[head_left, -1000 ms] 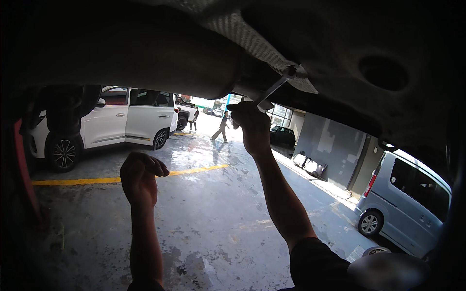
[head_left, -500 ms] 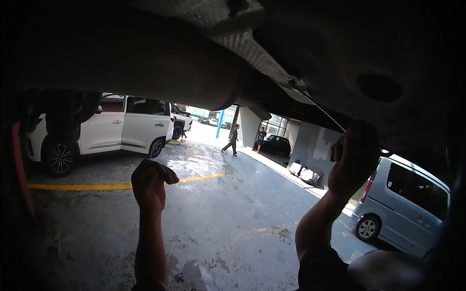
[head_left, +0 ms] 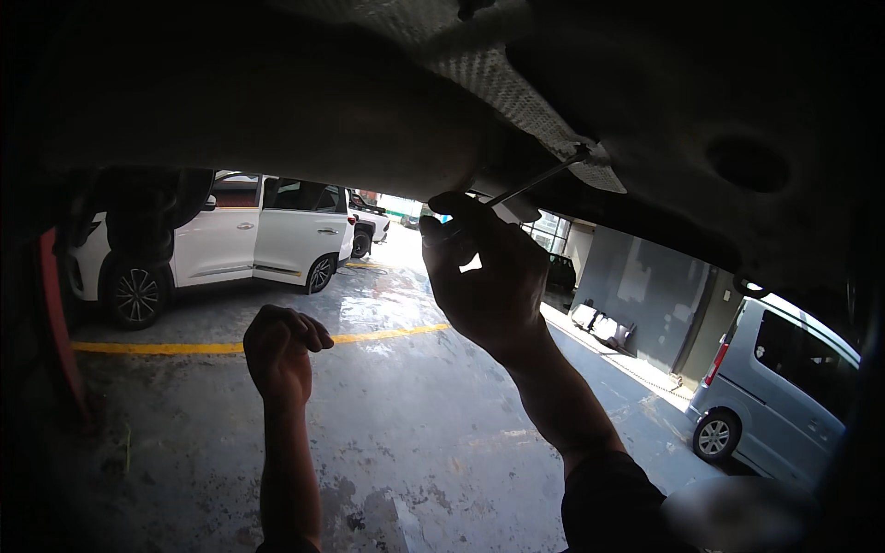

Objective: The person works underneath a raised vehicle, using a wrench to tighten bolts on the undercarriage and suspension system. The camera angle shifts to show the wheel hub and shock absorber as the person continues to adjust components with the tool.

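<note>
Two hands are raised beneath the dark underside [head_left: 277, 101] of a lifted car. One tool [head_left: 539, 177], a thin metal rod, is in play, and one silver heat shield [head_left: 516, 88] is fixed to the underside. Behind them stand three vehicles: a white car [head_left: 230, 240] on the left, a grey van [head_left: 793, 387] on the right, and a further car [head_left: 369, 230] partly hidden behind the white one. One yellow line [head_left: 184, 347] crosses the wet concrete floor [head_left: 442, 433].

The right hand [head_left: 489, 276] is held high, forearm rising from the lower right, fingers wrapped around the lower end of the tool. The rod slants up and to the right from the hand, and its tip meets the lower edge of the heat shield. The left hand [head_left: 279, 350] is lower and to the left, forearm upright, fingers curled into a loose fist. Whether it holds anything cannot be told; it touches nothing overhead and stands well apart from the right hand.

Half a second before, the right hand was far out to the right, away from the tool, which hung from the underside alone. It has since come back to the middle and taken hold of the rod, much as it stood a full second ago. The left hand has kept its fist and nearly the same place throughout.
</note>
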Demonstrator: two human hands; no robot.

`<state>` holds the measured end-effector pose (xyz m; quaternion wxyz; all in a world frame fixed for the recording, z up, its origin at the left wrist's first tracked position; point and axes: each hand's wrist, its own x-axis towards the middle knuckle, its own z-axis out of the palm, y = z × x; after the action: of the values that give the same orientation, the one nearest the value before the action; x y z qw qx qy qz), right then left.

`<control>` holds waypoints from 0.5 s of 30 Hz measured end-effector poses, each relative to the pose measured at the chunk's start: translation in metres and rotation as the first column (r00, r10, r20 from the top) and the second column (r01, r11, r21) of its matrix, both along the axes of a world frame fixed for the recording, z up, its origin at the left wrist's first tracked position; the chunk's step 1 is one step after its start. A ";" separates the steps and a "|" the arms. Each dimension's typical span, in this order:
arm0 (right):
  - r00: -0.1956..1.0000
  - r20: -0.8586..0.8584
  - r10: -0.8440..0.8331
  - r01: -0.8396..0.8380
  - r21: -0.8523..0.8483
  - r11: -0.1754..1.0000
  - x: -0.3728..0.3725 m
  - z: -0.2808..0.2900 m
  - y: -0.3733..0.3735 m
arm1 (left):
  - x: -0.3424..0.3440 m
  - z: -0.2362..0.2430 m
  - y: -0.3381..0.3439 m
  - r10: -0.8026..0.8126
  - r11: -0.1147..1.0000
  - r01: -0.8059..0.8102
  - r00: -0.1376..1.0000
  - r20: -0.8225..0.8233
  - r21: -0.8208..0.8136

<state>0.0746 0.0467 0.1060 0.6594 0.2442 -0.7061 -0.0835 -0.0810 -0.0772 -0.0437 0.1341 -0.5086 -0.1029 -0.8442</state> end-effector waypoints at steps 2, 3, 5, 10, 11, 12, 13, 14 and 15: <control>1.000 0.004 0.017 -0.017 0.001 1.000 -0.011 -0.005 0.012 | 0.002 -0.001 0.006 -0.019 0.999 0.019 1.000 0.005 -0.028; 0.997 0.057 0.042 -0.040 -0.050 0.998 -0.013 -0.006 0.019 | 0.003 -0.001 0.009 -0.021 0.999 0.021 1.000 -0.002 -0.033; 0.981 0.164 0.104 -0.076 -0.164 0.983 -0.015 -0.008 0.037 | 0.006 -0.002 0.015 -0.024 0.999 0.023 1.000 -0.009 -0.049; 0.980 -0.034 0.197 -0.198 -0.311 0.930 -0.030 -0.023 0.111 | 0.013 -0.009 0.025 -0.042 0.993 0.043 0.999 0.005 -0.107; 0.950 -0.159 0.268 -0.305 -0.297 0.905 -0.029 -0.028 0.132 | 0.012 -0.010 0.026 -0.047 0.993 0.046 0.999 -0.005 -0.113; 0.939 -0.207 0.275 -0.331 -0.326 0.885 -0.018 -0.029 0.138 | 0.011 -0.012 0.023 -0.019 0.991 0.019 1.000 0.001 -0.129; 0.940 -0.203 0.273 -0.331 -0.359 0.873 -0.006 -0.028 0.143 | 0.009 -0.015 0.021 0.010 0.990 -0.009 1.000 0.006 -0.144; 0.960 -0.157 0.232 -0.277 -0.406 0.871 0.009 -0.025 0.149 | 0.008 -0.017 0.021 0.029 0.986 -0.027 1.000 0.011 -0.162; 0.977 -0.091 0.194 -0.214 -0.450 0.867 0.025 -0.021 0.156 | 0.007 -0.020 0.019 0.031 0.988 -0.027 0.999 0.025 -0.154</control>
<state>0.0996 0.2023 0.0847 0.7183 0.1538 -0.6618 0.1500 -0.0739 -0.0578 -0.0636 0.1053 -0.5042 -0.1770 -0.8387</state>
